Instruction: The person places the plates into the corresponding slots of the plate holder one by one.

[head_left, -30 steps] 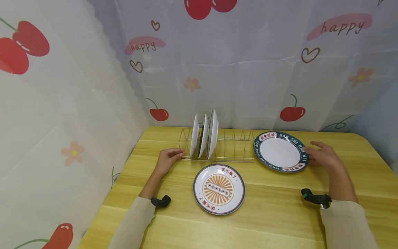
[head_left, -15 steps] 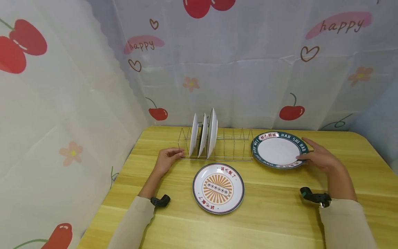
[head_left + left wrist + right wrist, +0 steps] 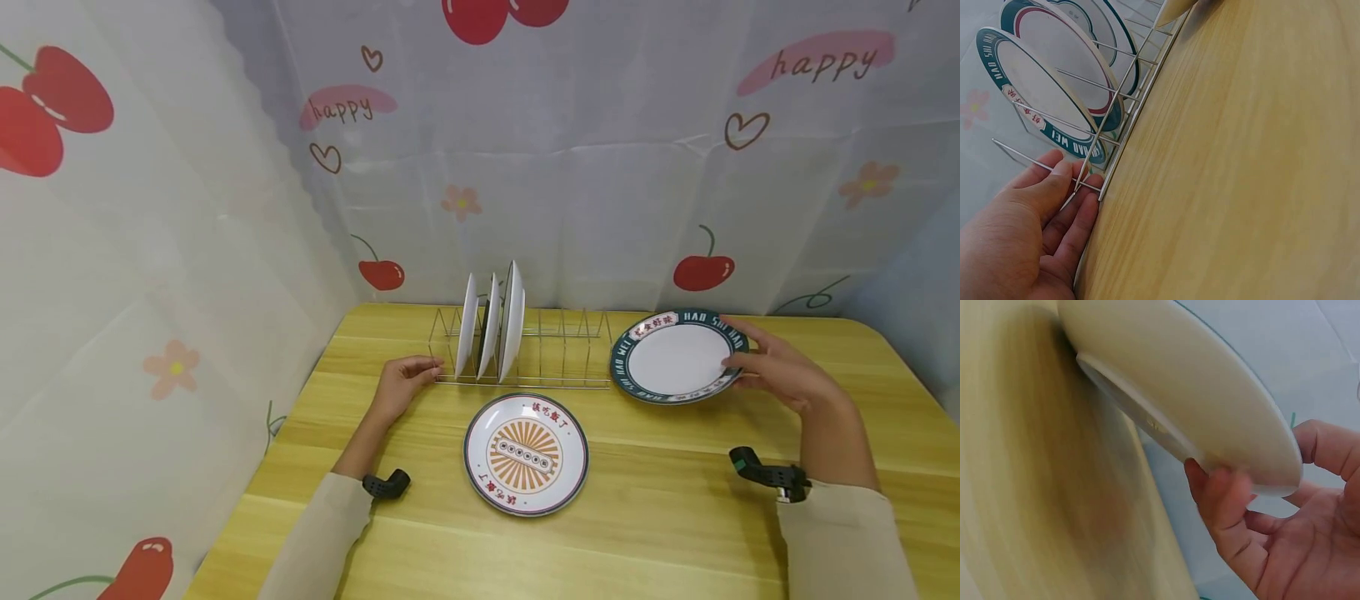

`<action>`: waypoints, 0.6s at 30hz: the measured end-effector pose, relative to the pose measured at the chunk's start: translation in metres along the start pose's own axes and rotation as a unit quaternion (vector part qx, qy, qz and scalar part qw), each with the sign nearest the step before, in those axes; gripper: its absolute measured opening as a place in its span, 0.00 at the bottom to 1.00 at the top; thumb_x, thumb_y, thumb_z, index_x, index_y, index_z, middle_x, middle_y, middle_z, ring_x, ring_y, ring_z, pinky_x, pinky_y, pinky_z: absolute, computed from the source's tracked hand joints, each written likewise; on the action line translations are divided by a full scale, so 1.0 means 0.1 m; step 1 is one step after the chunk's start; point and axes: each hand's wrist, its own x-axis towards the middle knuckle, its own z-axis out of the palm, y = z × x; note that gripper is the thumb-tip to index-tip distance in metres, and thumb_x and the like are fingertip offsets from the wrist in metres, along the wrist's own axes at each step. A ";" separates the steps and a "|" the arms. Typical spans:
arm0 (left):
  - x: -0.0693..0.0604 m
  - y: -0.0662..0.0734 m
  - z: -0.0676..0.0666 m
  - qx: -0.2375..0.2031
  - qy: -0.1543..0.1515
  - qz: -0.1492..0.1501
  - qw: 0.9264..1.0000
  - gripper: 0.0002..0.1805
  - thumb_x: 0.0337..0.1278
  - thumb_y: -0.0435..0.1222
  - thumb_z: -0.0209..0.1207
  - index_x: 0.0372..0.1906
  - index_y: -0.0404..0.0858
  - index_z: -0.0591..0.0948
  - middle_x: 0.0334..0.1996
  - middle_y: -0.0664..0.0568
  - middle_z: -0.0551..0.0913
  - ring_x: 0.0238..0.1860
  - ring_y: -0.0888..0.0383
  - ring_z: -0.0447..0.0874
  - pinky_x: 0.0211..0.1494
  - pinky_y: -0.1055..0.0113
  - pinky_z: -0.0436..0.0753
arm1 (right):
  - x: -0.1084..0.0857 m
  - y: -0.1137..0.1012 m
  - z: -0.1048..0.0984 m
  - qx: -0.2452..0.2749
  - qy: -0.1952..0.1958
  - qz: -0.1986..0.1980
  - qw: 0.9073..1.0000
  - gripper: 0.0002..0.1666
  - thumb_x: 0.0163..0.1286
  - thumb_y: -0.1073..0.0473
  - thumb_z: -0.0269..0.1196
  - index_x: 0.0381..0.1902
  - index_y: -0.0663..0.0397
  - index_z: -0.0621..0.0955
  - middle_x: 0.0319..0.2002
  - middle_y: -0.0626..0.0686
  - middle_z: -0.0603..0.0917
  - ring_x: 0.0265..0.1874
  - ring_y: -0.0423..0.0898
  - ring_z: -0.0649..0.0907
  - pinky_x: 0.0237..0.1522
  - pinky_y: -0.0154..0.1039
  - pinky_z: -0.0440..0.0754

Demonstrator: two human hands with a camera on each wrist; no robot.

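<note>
Hands (image 3: 407, 387) (image 3: 780, 367), well apart, grip rack (image 3: 555, 386) and plate (image 3: 675, 358) edges.

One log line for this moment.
left hand: grips silver wire rack; right hand: holds green-rimmed white round plate, tilted; rack: three plates standing; yellow wooden table: round white sunburst plate

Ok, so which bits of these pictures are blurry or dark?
Right wrist view: a dark, fuzzy shadow on the table, smeared fingertips on the right hand, and a mark under the plate too blurry to read; left wrist view: dim, but the front plate's big letters show; head view: brighter, with the striped plate fairly sharp.
</note>
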 end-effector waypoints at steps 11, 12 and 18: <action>-0.01 -0.01 0.00 0.001 0.002 -0.004 1.000 0.11 0.63 0.29 0.66 0.47 0.27 0.87 0.46 0.33 0.87 0.42 0.53 0.91 0.45 0.66 0.89 | -0.14 -0.25 0.07 0.022 0.026 -0.071 0.997 0.49 0.80 0.59 0.56 0.83 0.31 0.39 0.77 0.77 0.35 0.43 0.29 0.79 0.45 0.39 0.89; 0.00 -0.01 0.00 0.002 0.002 -0.003 1.000 0.11 0.62 0.29 0.67 0.47 0.27 0.88 0.45 0.33 0.87 0.41 0.54 0.91 0.44 0.66 0.89 | -0.14 -0.26 0.08 0.026 0.029 -0.074 0.996 0.48 0.81 0.59 0.55 0.83 0.33 0.39 0.76 0.77 0.35 0.43 0.30 0.80 0.44 0.39 0.89; 0.00 -0.01 0.00 0.000 0.002 -0.002 1.000 0.12 0.62 0.29 0.66 0.47 0.26 0.87 0.46 0.33 0.87 0.43 0.55 0.90 0.46 0.67 0.89 | -0.15 -0.30 0.10 0.052 0.044 -0.086 0.994 0.41 0.83 0.57 0.51 0.83 0.36 0.45 0.74 0.77 0.40 0.40 0.35 0.83 0.40 0.42 0.90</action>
